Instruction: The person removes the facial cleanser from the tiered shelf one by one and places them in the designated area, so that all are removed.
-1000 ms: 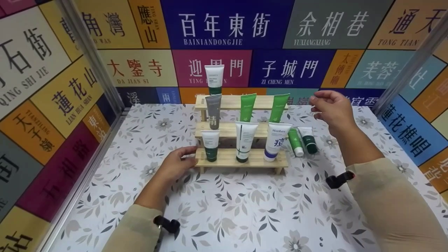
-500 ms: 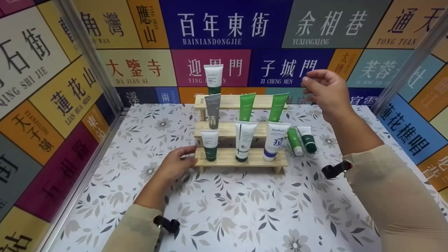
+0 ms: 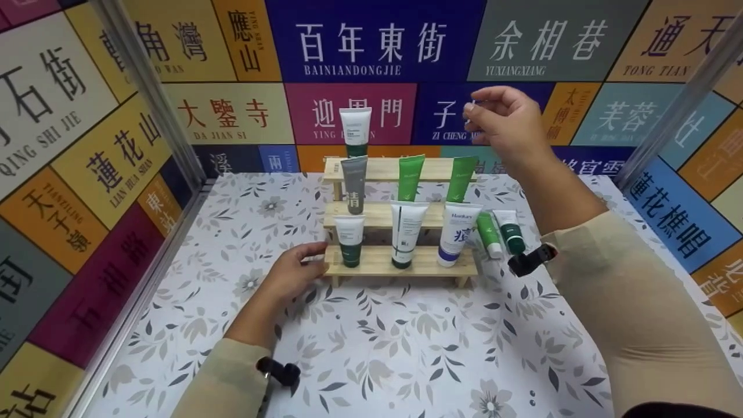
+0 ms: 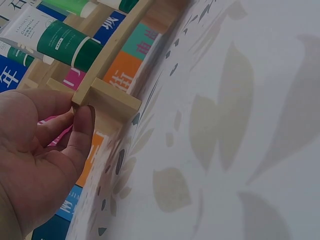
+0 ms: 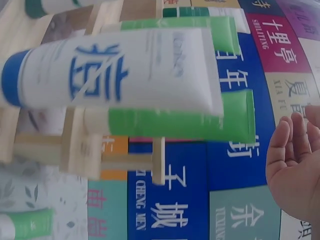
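Wooden rack on bench, seven standing tubes.
Left hand pinches the lowest tier at its left end; right hand, fingers loosely curved, is raised near the rack's top right corner.

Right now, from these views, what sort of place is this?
Probably a small staged booth, perhaps a mock shop display: a three-tier wooden stand carries squeeze tubes, a floral-patterned tabletop lies under it, and colourful lettered panels rise behind and on both sides.

Colourful sign-printed walls with blurred, probably metal corner posts border a white floral-patterned tabletop.
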`<state>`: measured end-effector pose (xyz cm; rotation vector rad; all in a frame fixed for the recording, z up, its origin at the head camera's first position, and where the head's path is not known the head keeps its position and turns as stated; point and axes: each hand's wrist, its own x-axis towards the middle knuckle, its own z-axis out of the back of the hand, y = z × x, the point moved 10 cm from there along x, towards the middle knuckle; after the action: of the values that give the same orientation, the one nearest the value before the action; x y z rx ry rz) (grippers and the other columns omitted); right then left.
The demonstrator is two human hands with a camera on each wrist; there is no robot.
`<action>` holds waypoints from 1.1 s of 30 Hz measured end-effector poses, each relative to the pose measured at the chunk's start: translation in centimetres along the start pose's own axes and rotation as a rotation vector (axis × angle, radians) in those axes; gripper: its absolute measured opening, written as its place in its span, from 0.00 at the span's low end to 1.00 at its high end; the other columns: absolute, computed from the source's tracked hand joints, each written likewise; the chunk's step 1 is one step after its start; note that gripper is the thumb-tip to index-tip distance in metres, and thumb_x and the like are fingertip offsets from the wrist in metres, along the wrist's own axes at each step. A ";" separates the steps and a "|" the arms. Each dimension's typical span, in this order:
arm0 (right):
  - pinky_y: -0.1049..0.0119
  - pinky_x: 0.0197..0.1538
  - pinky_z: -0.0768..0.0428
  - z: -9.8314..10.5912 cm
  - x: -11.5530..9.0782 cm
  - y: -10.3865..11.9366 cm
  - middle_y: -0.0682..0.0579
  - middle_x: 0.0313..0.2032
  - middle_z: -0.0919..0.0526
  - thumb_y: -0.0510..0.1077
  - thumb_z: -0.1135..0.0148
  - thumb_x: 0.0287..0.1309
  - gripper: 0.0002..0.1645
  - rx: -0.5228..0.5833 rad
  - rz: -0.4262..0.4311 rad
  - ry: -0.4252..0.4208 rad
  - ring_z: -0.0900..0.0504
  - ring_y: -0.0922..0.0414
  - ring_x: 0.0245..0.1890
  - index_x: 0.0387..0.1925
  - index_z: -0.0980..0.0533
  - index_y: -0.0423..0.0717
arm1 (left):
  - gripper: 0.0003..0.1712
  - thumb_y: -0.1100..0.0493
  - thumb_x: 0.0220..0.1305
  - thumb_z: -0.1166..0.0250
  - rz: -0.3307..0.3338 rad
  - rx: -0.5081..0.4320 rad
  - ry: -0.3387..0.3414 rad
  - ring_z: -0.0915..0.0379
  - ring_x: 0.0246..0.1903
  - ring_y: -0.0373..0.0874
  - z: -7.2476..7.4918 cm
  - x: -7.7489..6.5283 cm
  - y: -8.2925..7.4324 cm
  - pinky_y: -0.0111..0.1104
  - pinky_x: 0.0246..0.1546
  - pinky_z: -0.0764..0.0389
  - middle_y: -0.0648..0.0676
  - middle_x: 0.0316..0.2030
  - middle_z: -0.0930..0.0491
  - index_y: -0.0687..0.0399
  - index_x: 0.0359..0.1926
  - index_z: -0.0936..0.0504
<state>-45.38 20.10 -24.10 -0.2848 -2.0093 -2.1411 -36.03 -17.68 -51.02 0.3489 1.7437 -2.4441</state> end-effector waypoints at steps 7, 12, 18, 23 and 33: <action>0.68 0.43 0.13 -2.8 0.7 0.5 0.54 0.47 0.12 0.48 0.26 0.67 0.19 -0.027 -0.027 0.041 0.12 0.55 0.44 0.56 0.19 0.51 | 0.29 0.56 0.74 0.35 0.011 0.013 -0.003 0.25 0.71 0.49 0.0 -0.1 0.0 0.45 0.73 0.24 0.49 0.74 0.25 0.42 0.74 0.23; 0.66 0.46 0.12 -5.3 1.0 0.5 0.53 0.48 0.12 0.47 0.26 0.68 0.19 -0.018 -0.035 0.082 0.12 0.54 0.46 0.57 0.20 0.51 | 0.29 0.57 0.73 0.34 0.014 0.007 0.001 0.25 0.71 0.49 -0.1 0.0 0.0 0.45 0.73 0.24 0.49 0.74 0.25 0.43 0.74 0.23; 0.63 0.49 0.12 -8.4 1.5 0.2 0.52 0.49 0.13 0.45 0.27 0.68 0.19 -0.015 -0.057 0.130 0.12 0.53 0.48 0.57 0.19 0.50 | 0.29 0.56 0.73 0.34 0.032 -0.005 0.001 0.25 0.71 0.48 0.1 -0.1 0.1 0.44 0.73 0.24 0.48 0.73 0.24 0.41 0.73 0.22; 0.58 0.55 0.12 -10.6 2.0 -0.5 0.52 0.50 0.13 0.44 0.27 0.69 0.18 -0.041 -0.094 0.165 0.12 0.51 0.52 0.58 0.19 0.51 | 0.29 0.55 0.74 0.34 0.036 -0.016 0.005 0.25 0.71 0.48 0.2 -0.1 0.3 0.45 0.74 0.25 0.48 0.74 0.25 0.40 0.73 0.23; 0.53 0.59 0.14 -13.0 2.9 -0.9 0.51 0.52 0.13 0.40 0.28 0.67 0.21 -0.054 -0.112 0.196 0.12 0.54 0.49 0.60 0.20 0.49 | 0.30 0.57 0.72 0.32 -0.012 -0.019 -0.012 0.22 0.68 0.49 -0.1 0.2 0.0 0.42 0.68 0.20 0.51 0.73 0.23 0.45 0.74 0.23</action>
<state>-48.57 7.21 -24.97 0.0309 -1.9013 -2.1949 -36.17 -17.63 -51.10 0.3222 1.7674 -2.4312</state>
